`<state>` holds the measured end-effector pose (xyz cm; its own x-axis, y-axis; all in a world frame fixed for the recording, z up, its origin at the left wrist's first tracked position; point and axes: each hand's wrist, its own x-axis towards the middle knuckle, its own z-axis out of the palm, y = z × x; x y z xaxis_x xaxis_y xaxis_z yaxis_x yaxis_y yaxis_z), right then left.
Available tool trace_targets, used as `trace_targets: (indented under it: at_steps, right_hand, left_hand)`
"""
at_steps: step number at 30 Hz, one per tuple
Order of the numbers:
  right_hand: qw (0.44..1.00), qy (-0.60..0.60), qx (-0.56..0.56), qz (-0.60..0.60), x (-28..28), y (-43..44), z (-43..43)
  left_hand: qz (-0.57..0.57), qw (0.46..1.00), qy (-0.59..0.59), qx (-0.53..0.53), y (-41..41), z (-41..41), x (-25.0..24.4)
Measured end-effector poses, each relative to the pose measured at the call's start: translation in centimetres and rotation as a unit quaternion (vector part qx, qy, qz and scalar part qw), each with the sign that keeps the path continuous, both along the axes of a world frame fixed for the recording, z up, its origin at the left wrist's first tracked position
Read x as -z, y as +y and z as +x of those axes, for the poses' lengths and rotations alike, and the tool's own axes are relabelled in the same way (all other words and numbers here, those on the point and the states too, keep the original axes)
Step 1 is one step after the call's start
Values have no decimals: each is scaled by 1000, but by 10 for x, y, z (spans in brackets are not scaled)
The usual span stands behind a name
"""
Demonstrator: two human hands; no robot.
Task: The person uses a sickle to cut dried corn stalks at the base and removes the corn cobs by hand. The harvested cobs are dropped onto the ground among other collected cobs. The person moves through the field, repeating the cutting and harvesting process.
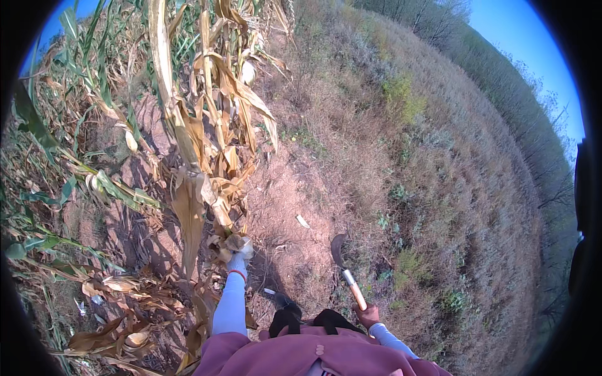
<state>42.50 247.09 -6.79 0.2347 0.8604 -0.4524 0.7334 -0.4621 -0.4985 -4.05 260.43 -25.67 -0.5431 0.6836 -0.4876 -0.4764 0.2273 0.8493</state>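
Note:
My left hand (239, 260), in a pale glove, grips the lower part of a bundle of dry corn stalks (186, 138). The bundle rises away from me, with brown withered leaves hanging from it. Stalk and husk hide most of the fingers. In my bare right hand (368, 315) is a sickle (354, 288), held by its wooden handle low at my right side. Its dark curved blade points forward over the soil, well apart from the stalks.
Other corn plants (117, 185), partly green, lean in from the left. A husked-looking ear (136, 339) lies among dry leaves at lower left. Bare reddish soil (291, 188) runs ahead of my feet. Dry grass and weeds (451, 197) cover the slope at right.

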Motion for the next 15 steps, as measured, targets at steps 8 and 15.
trace_targets:
  at_steps: [8, 15]
  right_hand:
    - [991, -80, -81, -63, -18, 27, -21]
    - [996, -2, -88, 23, -24, 80, -29]
  left_hand:
    - [-114, 952, 200, 201, -23, -8, 10]
    - [-95, 987, 33, 123, -34, 36, -51]
